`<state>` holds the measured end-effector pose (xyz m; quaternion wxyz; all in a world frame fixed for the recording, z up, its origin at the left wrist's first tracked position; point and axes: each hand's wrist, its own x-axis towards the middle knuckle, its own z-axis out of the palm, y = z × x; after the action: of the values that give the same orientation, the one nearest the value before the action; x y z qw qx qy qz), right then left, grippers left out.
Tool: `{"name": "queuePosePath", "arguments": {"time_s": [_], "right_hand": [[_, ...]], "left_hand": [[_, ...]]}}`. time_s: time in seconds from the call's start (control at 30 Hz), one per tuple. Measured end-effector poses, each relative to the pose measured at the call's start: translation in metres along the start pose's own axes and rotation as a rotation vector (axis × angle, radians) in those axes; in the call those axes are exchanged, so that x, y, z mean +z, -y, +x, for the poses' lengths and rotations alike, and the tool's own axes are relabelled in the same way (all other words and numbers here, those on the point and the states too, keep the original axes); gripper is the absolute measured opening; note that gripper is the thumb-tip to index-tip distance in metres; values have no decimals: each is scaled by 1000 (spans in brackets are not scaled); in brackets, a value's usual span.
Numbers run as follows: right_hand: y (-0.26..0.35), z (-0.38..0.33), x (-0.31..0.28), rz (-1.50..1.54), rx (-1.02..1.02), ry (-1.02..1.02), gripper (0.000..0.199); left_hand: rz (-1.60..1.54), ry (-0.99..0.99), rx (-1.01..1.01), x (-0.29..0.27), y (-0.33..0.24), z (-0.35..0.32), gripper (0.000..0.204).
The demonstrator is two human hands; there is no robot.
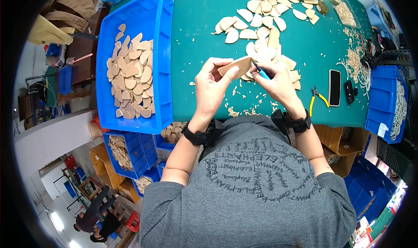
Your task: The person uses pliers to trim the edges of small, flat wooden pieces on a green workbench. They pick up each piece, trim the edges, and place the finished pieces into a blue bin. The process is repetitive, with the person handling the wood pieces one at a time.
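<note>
My left hand [210,87] pinches a flat tan half-round piece [235,67], thin like board or wood, raised over the green table [191,34]. Close by on its right, my right hand [279,85] is wrapped round a blue-handled hand tool [262,73], perhaps nippers. The tool's dark tip points at the right end of the piece; whether they touch I cannot tell. Behind my hands lies a heap of similar half-round pieces [256,33], part of it covered by my right hand. Small pale scraps [235,113] are strewn over the tabletop near my body.
A blue bin [163,73] of tan pieces stands at the left. Yellow-handled pliers [319,98], a phone [334,87] and a small black object [349,91] lie right. A blue crate [383,100] with pale cord stands beyond. More filled crates [140,152] sit lower left.
</note>
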<state>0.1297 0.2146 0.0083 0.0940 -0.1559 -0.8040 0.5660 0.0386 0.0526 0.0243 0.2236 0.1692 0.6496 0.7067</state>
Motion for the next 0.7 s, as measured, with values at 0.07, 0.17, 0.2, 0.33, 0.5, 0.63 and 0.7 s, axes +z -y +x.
{"name": "queuePosePath", "arguments": {"time_s": [0.07,0.17,0.2,0.33,0.5,0.63,0.7], "right_hand": [[-2,0,0,-33,18,11,10],[-2,-1,-1,-20,74,-5,10],[-2,0,0,0,93,-12,10],[-8,-2,1,168,106,-94,10],[-19,-3,-5,101,192,-18,10],[-21,-3,-1,137,225,6,11],[-24,-5,-3,112,239,-5,11]], "left_hand": [[-11,1,-3,0,1,1,22],[-57,4,-73,-2,3,2,21],[-73,1,-104,-4,2,3,21],[-311,32,-253,-9,-3,3,26],[-545,58,-344,-27,-8,1,36],[-481,-134,-188,-74,-15,9,34],[-316,-441,21,-125,-18,25,38]]}}
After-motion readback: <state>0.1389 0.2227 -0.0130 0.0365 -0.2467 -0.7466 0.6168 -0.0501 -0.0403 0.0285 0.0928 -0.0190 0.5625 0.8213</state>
